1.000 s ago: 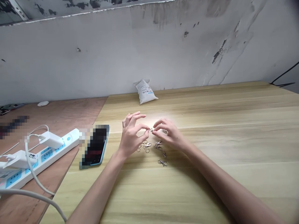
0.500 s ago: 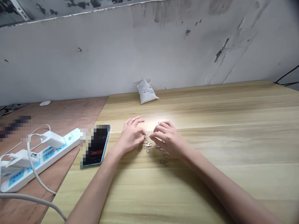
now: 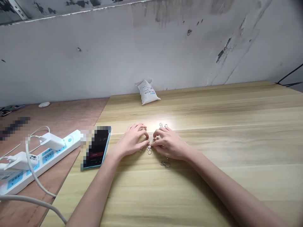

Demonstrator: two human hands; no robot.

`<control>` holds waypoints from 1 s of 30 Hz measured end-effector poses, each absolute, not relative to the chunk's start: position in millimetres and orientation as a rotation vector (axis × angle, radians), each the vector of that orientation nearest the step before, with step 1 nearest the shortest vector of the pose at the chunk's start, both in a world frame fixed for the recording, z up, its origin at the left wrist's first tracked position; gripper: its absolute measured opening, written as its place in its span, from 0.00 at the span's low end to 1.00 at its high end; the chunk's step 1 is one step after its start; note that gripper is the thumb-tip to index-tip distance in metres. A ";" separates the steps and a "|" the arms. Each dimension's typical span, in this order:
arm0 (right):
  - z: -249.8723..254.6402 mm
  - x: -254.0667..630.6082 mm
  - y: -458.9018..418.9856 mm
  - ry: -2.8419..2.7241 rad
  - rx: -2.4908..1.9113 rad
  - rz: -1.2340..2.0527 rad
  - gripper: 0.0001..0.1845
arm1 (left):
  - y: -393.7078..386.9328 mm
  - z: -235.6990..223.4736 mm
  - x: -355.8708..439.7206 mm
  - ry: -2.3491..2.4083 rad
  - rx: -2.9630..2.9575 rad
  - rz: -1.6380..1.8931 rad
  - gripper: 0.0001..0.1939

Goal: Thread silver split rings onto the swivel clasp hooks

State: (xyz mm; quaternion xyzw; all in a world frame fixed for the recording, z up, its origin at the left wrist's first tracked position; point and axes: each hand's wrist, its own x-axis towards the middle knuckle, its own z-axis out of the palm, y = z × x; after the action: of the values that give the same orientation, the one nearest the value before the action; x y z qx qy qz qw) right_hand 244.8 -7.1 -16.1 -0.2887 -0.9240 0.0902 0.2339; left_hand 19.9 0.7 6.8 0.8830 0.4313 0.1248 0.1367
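Small silver swivel clasps with key rings lie around my hands on the wooden table. My left hand (image 3: 133, 141) has its thumb and forefinger pinched at the top of one swivel clasp (image 3: 149, 148), whose ring points toward me. From the other side, the fingertips of my right hand (image 3: 169, 143) close in at the same clasp; the exact contact is too small to see. A loose ring (image 3: 140, 151) shows under my left thumb. Two more clasps (image 3: 161, 125) lie beyond my right fingers, and others (image 3: 165, 164) lie below that hand, partly covered by it.
A phone (image 3: 100, 148) with a blue edge lies left of my left forearm. Farther left, a white power strip (image 3: 44, 160) with chargers and cables rests on a reddish board. A white plastic packet (image 3: 148, 94) stands by the wall at the back of the table (image 3: 224, 132).
Both hands have come down slightly toward the clasp between them. My left fingers have curled in, and my right hand has shifted, uncovering a second clasp beyond it.
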 end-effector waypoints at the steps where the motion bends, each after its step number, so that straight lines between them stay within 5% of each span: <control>1: -14.6 247.6 -6.2 -2.547 -0.803 0.257 0.09 | 0.9 6.2 20.0 1.249 2.538 0.358 0.08; 11: -5.7 264.5 2.2 -2.448 -0.955 0.317 0.13 | -7.6 18.0 22.7 1.089 2.361 0.300 0.11; 19: -3.6 266.2 2.7 -2.419 -0.962 0.445 0.19 | -8.1 16.9 20.4 1.055 2.396 0.274 0.04; 30: 9.7 292.2 9.9 -2.481 -1.229 0.590 0.08 | -10.2 -2.7 47.4 1.015 2.646 0.485 0.04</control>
State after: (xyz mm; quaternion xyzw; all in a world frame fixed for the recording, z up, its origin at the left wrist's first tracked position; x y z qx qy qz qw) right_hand 292.2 9.9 9.7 -0.4289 -0.8659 0.2058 0.1546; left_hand 47.4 -10.2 -2.7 0.9121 0.3500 0.1673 0.1328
